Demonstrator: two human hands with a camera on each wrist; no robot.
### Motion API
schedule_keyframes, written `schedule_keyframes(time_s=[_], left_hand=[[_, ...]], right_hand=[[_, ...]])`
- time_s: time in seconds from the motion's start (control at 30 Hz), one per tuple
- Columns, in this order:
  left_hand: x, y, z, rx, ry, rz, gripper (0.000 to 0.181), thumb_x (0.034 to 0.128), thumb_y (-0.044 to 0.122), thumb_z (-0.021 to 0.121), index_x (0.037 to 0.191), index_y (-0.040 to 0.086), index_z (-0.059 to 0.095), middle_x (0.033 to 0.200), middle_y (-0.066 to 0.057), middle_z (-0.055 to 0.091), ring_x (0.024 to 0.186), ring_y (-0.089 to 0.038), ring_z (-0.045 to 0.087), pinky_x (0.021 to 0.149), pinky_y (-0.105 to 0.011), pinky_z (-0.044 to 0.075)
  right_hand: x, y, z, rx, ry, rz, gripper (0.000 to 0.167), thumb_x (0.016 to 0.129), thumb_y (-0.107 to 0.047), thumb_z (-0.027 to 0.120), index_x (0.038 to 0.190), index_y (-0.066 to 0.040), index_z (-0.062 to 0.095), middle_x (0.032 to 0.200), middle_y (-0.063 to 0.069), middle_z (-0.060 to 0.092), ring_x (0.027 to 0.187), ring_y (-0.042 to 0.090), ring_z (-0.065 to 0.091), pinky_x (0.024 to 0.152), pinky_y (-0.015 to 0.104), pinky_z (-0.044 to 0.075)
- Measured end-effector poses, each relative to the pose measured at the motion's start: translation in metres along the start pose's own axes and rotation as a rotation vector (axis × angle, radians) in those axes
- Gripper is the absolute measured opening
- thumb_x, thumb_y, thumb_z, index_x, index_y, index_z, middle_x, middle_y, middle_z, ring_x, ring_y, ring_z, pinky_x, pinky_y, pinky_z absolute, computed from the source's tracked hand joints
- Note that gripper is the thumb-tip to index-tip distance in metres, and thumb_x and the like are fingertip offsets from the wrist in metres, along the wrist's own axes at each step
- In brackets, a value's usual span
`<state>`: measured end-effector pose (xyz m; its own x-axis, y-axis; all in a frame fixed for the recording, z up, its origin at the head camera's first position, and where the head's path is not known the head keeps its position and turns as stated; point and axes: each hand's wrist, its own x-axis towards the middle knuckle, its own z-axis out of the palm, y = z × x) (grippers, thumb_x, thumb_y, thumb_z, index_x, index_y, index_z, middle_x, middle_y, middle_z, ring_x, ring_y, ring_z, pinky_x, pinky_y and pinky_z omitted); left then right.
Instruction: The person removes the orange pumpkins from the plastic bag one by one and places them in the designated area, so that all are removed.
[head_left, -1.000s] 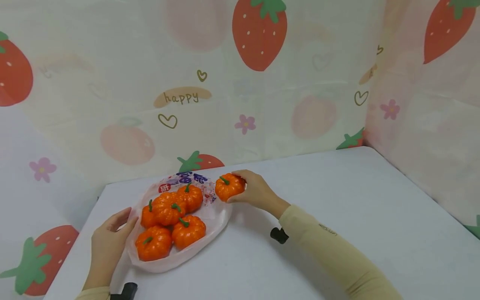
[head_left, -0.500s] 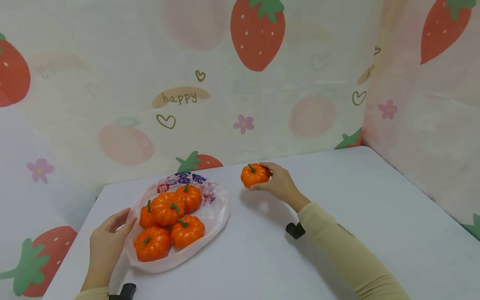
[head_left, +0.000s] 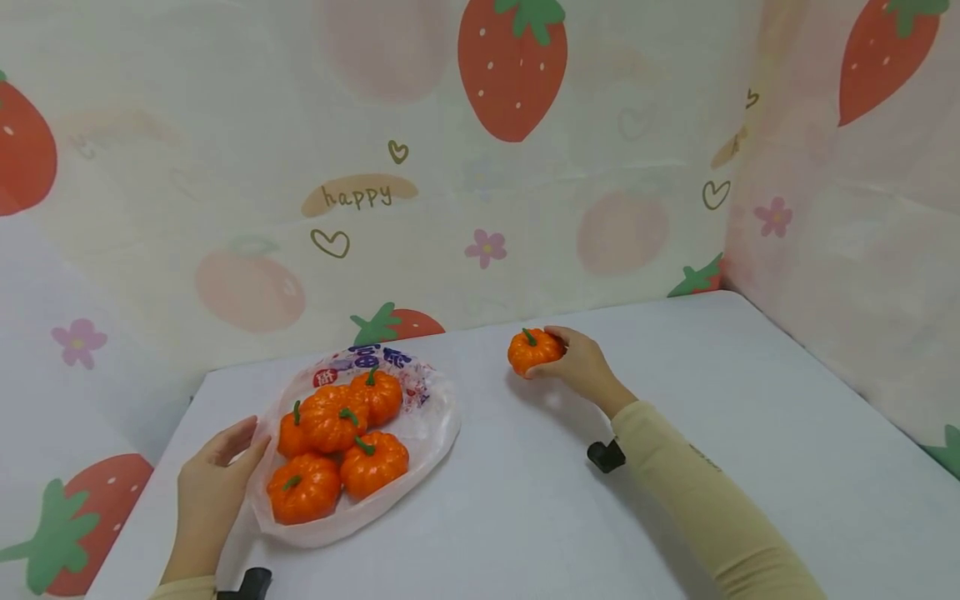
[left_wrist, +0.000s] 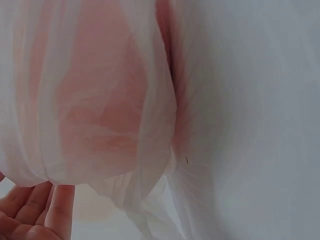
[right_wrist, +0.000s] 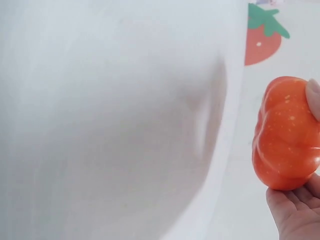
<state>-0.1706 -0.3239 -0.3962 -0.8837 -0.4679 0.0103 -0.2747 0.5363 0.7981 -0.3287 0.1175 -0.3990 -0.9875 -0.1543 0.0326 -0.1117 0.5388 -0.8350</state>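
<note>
My right hand point(head_left: 588, 367) holds a small orange toy pumpkin point(head_left: 534, 353) with a green stem, thumb on the near side and fingers over its far side. A shadow falls on the table beneath it. In the right wrist view the pumpkin point(right_wrist: 286, 135) sits between thumb and fingers. Left of it lies an open white plastic bag point(head_left: 431, 425) with several more pumpkins point(head_left: 375, 465) inside. My left hand point(head_left: 216, 483) touches the bag's left edge with loosely extended fingers. In the left wrist view its fingers point(left_wrist: 59, 212) meet the underside of the translucent bag point(left_wrist: 100, 125).
A white table point(head_left: 480, 525) carries everything. Behind it hangs a pale curtain point(head_left: 525, 192) printed with strawberries, and it continues along the right side. Black camera mounts point(head_left: 606, 457) stick out from the wrists.
My right hand has carried the pumpkin from the bag's right rim to the right, over the table, slowing lately. The left hand and the bag have stayed put.
</note>
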Motion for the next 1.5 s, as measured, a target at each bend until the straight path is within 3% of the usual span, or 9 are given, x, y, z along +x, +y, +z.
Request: schedule_keyframes(time_s=[0.4, 0.67, 1.5], left_hand=[[0.0, 0.0, 0.001, -0.015, 0.03, 0.014, 0.064, 0.0971, 0.051, 0.056, 0.149, 0.015, 0.046, 0.147, -0.013, 0.055, 0.137, -0.029, 0.049, 0.109, -0.047, 0.041], [-0.001, -0.001, 0.001, -0.011, 0.03, 0.011, 0.063, 0.0971, 0.051, 0.056, 0.149, 0.016, 0.047, 0.146, -0.012, 0.055, 0.137, -0.027, 0.05, 0.106, -0.041, 0.041], [0.001, -0.003, -0.001, 0.016, 0.018, 0.038, 0.063, 0.0971, 0.053, 0.054, 0.147, 0.015, 0.049, 0.146, -0.011, 0.056, 0.136, -0.027, 0.051, 0.104, -0.037, 0.042]], right_hand=[[0.009, 0.007, 0.001, -0.073, -0.068, 0.066, 0.084, 0.077, -0.027, 0.085, 0.147, -0.007, 0.046, 0.153, 0.017, 0.046, 0.141, 0.036, 0.042, 0.12, 0.051, 0.035], [0.009, 0.01, 0.002, -0.1, -0.101, 0.082, 0.085, 0.078, -0.028, 0.085, 0.149, -0.006, 0.043, 0.154, 0.017, 0.044, 0.141, 0.036, 0.041, 0.121, 0.051, 0.033], [0.008, 0.013, 0.003, -0.073, -0.143, 0.107, 0.083, 0.078, -0.021, 0.085, 0.149, -0.01, 0.043, 0.154, 0.015, 0.043, 0.142, 0.035, 0.04, 0.122, 0.052, 0.03]])
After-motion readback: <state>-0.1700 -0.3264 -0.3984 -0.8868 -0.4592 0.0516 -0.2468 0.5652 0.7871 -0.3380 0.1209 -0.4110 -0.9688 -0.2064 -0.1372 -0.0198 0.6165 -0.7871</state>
